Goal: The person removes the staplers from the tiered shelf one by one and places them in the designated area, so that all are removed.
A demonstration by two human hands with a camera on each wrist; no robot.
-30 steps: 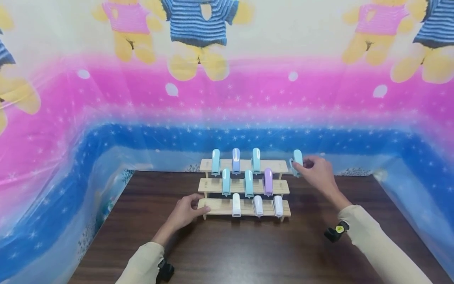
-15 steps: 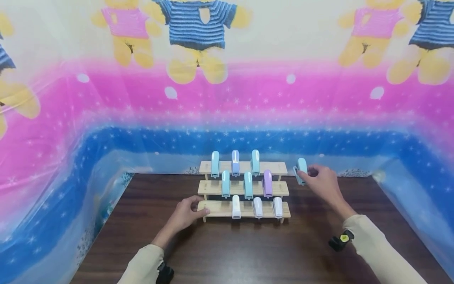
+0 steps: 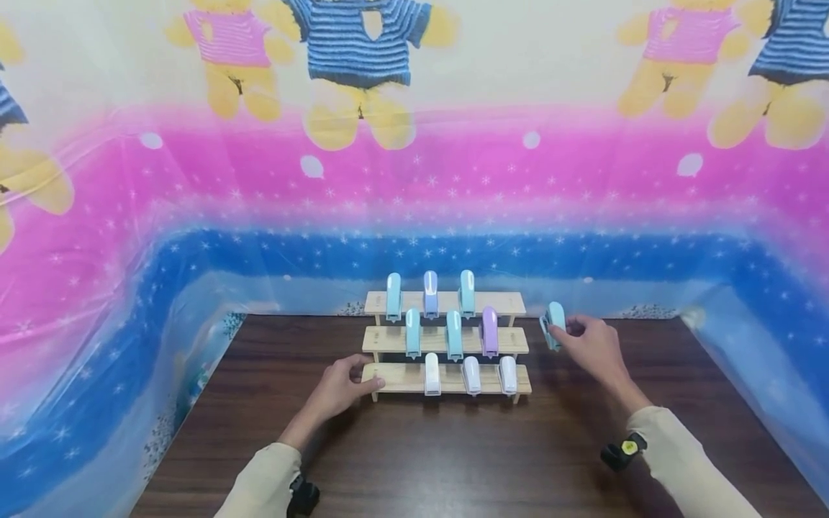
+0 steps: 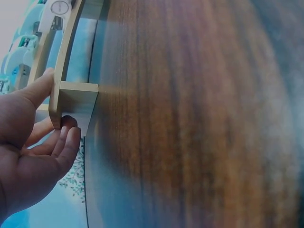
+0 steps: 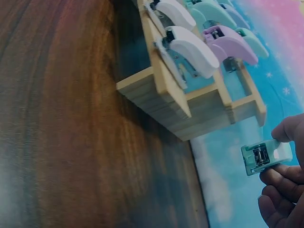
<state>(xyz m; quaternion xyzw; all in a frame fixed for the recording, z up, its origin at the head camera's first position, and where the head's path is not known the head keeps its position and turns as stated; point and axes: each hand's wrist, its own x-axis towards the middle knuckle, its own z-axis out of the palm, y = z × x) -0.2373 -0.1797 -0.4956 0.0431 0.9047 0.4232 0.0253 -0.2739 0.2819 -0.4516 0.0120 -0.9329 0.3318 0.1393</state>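
Note:
A three-tier wooden display stand (image 3: 396,375) holds small staplers in rows. On its top tier are two light blue staplers and a lavender one (image 3: 430,293); the middle tier has two light blue and a purple stapler (image 3: 489,331). Three white staplers (image 3: 432,374) sit on the bottom tier. My left hand (image 3: 338,386) grips the bottom tier's left end, thumb on top and fingers curled below, as the left wrist view shows. To the right of the stand, my right hand (image 3: 592,350) pinches another light blue stapler (image 5: 268,156) between thumb and fingers, in the air.
The stand rests on a dark wood-grain table (image 3: 427,460). Behind and beside the table hangs a curtain (image 3: 414,194) printed with bears and snowflakes. A black wrist camera (image 3: 619,453) is strapped to my right sleeve, another (image 3: 302,496) to my left.
My right hand has moved down and slightly right with the light blue stapler, away from the stand's top tier. The left hand keeps its grip on the stand.

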